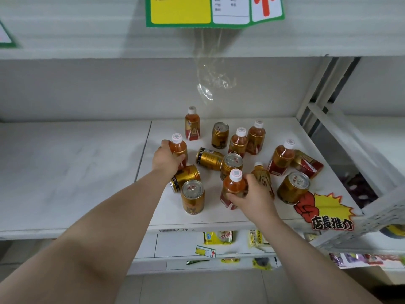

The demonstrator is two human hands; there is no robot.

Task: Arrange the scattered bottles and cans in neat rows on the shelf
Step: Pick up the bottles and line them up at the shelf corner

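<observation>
The left hand [167, 160] curls round a white-capped bottle [180, 148]. A tipped can [186, 177] lies just below its wrist. The right hand [252, 198] grips a second bottle [233, 186], with a fallen bottle [264, 178] just behind its fingers. Between the hands, a standing can [192, 199] rests on the shelf [166, 207].

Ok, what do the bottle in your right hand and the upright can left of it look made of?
Bottle: probably clear plastic, glossy; amber drink shows through, white screw cap. Can: apparently metal, shiny gold sides, silvery pull-tab lid.
</observation>
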